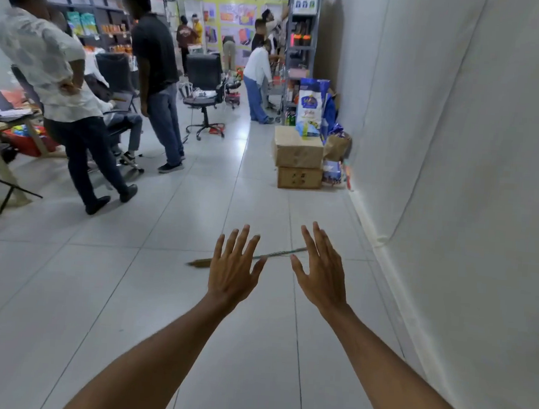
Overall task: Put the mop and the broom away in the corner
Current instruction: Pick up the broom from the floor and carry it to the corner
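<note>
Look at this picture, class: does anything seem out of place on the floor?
Yes. A broom lies flat on the tiled floor, partly hidden behind the open left hand and right hand, rather than stood away. No mop is visible.

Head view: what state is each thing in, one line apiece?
Left hand: open, fingers spread, empty.
Right hand: open, fingers spread, empty.
Broom: lying flat on the floor tiles beyond both hands, not held.
Cardboard boxes: closed, stacked two high by the wall.
Mop: not in view.
</note>
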`<state>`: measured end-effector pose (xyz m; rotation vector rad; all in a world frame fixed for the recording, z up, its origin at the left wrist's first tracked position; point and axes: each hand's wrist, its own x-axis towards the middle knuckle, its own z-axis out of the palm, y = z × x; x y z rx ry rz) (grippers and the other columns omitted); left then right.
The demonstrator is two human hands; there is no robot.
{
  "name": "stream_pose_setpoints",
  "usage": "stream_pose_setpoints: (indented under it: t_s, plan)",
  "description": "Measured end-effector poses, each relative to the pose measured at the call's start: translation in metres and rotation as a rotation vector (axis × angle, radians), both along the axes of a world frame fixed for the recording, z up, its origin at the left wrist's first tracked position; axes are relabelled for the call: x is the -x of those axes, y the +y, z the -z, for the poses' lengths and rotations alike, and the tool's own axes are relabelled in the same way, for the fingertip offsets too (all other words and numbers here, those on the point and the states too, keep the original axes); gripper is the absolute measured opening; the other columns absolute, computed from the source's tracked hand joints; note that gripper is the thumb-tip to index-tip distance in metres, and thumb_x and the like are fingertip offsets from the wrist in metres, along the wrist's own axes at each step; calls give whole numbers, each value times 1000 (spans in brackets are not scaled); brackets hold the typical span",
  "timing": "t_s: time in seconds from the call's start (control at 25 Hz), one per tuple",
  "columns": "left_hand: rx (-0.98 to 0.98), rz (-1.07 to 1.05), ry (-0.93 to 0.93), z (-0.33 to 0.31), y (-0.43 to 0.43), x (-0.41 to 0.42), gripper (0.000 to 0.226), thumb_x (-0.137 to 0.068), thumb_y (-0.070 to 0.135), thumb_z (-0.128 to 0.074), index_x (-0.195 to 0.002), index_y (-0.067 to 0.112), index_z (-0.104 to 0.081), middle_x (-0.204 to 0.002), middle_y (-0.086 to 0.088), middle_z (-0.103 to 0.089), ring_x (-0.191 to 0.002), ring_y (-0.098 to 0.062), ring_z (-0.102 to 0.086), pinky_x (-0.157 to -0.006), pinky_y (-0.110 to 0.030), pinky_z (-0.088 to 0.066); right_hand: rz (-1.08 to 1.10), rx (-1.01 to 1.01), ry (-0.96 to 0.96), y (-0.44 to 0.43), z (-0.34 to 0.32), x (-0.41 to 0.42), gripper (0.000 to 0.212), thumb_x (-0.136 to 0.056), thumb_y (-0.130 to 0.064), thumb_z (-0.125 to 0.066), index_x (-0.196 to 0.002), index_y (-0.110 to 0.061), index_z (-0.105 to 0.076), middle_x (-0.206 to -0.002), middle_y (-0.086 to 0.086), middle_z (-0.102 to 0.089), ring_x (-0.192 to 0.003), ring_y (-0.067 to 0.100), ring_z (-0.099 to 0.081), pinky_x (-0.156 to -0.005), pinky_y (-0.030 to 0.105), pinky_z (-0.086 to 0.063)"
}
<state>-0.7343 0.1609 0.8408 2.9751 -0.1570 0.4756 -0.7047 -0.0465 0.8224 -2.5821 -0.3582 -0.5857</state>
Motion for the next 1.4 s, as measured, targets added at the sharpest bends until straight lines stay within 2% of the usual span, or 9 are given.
stream_pose_setpoints:
  t_s: [0.16, 0.28, 0.36, 0.72, 0.96, 1.12, 1.24, 1.32, 1.4]
  plan:
    - [4, -130, 72, 37, 39, -104, 58, -97, 54, -34, -148, 26, -35, -162, -6, -28, -150, -29, -26, -125, -50, -17, -53, 11, 161, 19, 44, -116, 69, -95, -54, -39, -156, -38, -10, -167, -4, -15, -153, 19, -21, -116, 43, -36]
    - [42, -226, 183, 60, 63, -176, 56, -98, 52, -36, -145, 22, -40, -160, -7, -34, -147, -30, -32, -123, -50, -21, -96, 37, 275, 38, 64, -208, 68, -96, -51, -40, -156, -35, -14, -166, -2, -17, -153, 20, -21, -116, 43, -36]
    - [21, -223, 191, 76, 74, -217, 55, -98, 52, -35, -142, 21, -42, -158, -7, -37, -146, -29, -35, -123, -49, -21, -98, 53, 295, 50, 75, -257, 68, -96, -50, -43, -156, -34, -15, -166, -1, -19, -152, 21, -23, -115, 43, -37]
    - [48, -226, 356, 162, 171, -534, 55, -97, 52, -32, -145, 25, -38, -160, -6, -33, -148, -28, -32, -124, -48, -18, -59, 72, 502, 141, 156, -559, 66, -96, -48, -45, -156, -34, -19, -167, -2, -17, -152, 21, -24, -118, 47, -34]
    - [44, -231, 531, 212, 203, -687, 54, -97, 51, -35, -144, 23, -40, -158, -7, -37, -146, -29, -35, -123, -49, -23, -5, 74, 592, 163, 207, -716, 65, -96, -47, -47, -155, -32, -23, -165, -1, -23, -149, 23, -30, -115, 47, -39]
    - [44, -296, 689, 294, 214, -793, 56, -98, 53, -29, -145, 23, -39, -158, -6, -37, -147, -27, -33, -123, -48, -22, 0, 106, 709, 171, 304, -828, 65, -97, -48, -47, -155, -30, -24, -165, 0, -23, -149, 22, -31, -113, 46, -40]
    - [41, -344, 729, 389, 219, -846, 68, -94, 59, -15, -146, 24, -40, -157, -1, -39, -147, -23, -32, -123, -46, -23, 18, 88, 775, 176, 405, -891, 64, -98, -46, -48, -155, -30, -25, -165, -1, -23, -149, 21, -32, -110, 43, -40]
    - [70, -389, 792, 484, 218, -876, 75, -91, 64, -8, -146, 24, -41, -157, 0, -40, -146, -23, -34, -122, -45, -26, 41, 82, 802, 176, 499, -924, 62, -98, -44, -48, -154, -30, -27, -163, -1, -28, -146, 19, -36, -108, 41, -43]
    - [66, -396, 865, 576, 216, -899, 79, -90, 67, -6, -142, 22, -45, -152, -2, -46, -141, -25, -42, -118, -45, -33, 18, 140, 786, 174, 587, -947, 55, -98, -40, -47, -151, -30, -36, -157, -2, -41, -138, 17, -46, -103, 39, -46]
